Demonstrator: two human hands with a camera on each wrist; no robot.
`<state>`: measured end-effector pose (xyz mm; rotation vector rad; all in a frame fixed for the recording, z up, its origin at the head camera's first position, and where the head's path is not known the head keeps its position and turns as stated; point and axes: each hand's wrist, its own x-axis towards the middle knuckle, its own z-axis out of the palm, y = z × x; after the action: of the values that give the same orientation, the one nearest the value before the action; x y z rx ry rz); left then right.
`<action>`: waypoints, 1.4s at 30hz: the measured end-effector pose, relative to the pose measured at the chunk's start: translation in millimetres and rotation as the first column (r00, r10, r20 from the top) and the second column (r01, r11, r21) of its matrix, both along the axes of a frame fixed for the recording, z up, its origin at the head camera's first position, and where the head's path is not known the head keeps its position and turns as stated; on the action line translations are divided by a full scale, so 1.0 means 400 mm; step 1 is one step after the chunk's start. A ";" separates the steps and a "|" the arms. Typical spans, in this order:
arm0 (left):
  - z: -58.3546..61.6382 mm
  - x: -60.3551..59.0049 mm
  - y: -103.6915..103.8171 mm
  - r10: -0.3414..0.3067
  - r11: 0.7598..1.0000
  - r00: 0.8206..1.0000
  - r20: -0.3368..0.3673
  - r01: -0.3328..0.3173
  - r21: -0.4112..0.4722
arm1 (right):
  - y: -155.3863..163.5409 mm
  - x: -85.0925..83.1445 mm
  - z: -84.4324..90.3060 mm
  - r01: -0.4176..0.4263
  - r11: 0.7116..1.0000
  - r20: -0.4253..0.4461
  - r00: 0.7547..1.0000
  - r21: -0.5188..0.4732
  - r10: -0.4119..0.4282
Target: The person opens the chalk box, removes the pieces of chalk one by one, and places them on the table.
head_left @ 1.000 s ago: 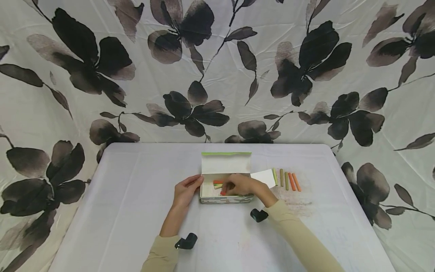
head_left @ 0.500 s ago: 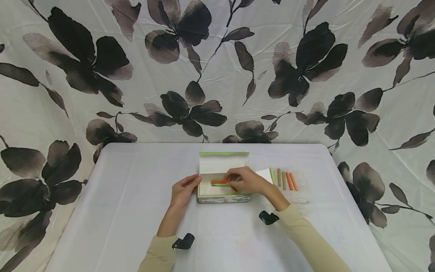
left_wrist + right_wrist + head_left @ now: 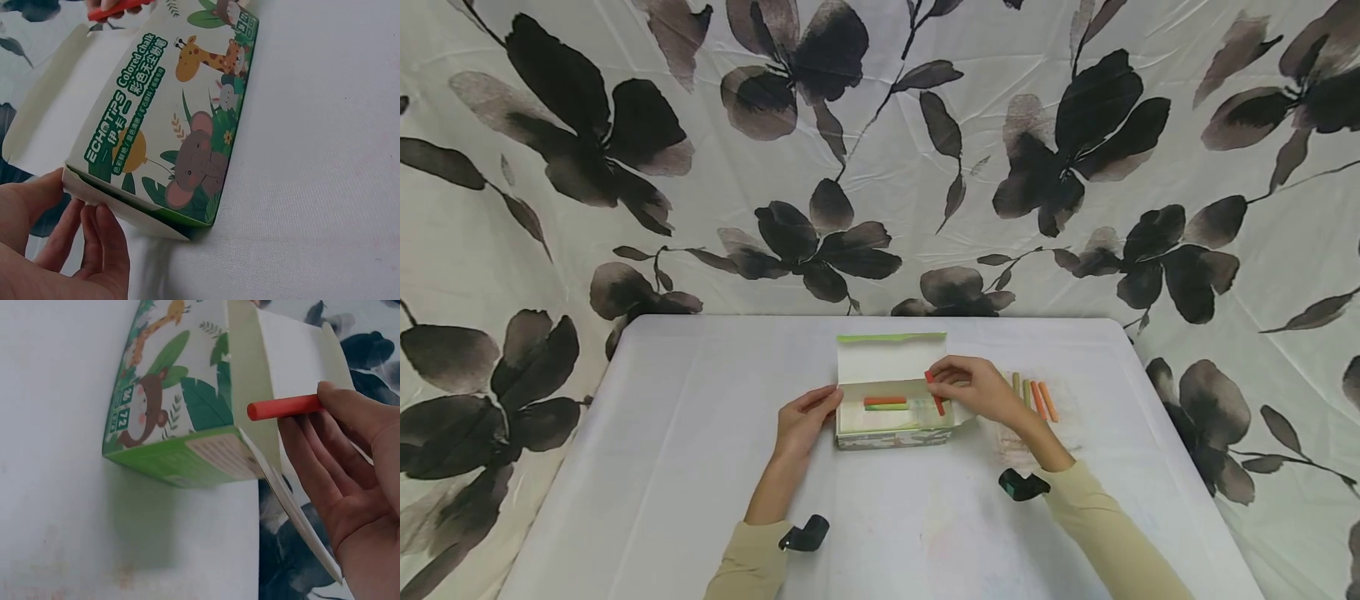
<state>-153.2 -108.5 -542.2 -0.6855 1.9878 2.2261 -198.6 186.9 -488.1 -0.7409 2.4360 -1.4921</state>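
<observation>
Further right across the box (image 3: pixel 891 439) than half a second ago, the right hand (image 3: pixel 976 388) has carried the red chalk (image 3: pixel 284 407) toward the box's right end. The table (image 3: pixel 662 467) gives the box a flat seat, so sideways tugs matter more than tipping. The box lies near the middle, its lid (image 3: pixel 891 358) open at the far side; keep that lid back, out of the fingers' way. The left hand (image 3: pixel 805 421) pinches the left flap (image 3: pixel 134 215) between thumb and fingers; a light, constant hold should stop the box sliding without creasing the card. The right hand pinches the red chalk between thumb and fingers, one end poking out beyond the grip. The right flap (image 3: pixel 294 509) juts outward beneath that hand, so lifting a little higher would help the wrist and chalk clear it. The orange chalk (image 3: pixel 885 400) and green chalk (image 3: pixel 886 407) lie side by side inside, best left unbrushed. To the right, the loose chalks (image 3: pixel 1039 400) stand partly hidden by the arm; a soft grip suits such brittle sticks.
</observation>
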 end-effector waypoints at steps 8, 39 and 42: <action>-0.004 -0.004 0.003 -0.002 1.000 1.000 0.014 0.002 -0.005 | 0.066 0.010 0.026 0.070 0.994 0.128 0.990 -0.080 -0.059; 0.003 0.006 0.004 0.007 1.000 1.000 0.012 -0.007 0.015 | 0.257 0.082 0.019 0.303 0.953 0.224 0.929 0.002 -0.296; 0.002 0.006 0.003 0.002 1.000 1.000 0.010 -0.002 0.012 | 0.269 0.093 0.004 0.313 0.950 0.220 0.926 0.013 -0.308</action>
<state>-150.6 -107.3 -541.6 -0.6965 1.9680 2.2298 -161.5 294.6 -486.6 -0.1791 2.4506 -1.6119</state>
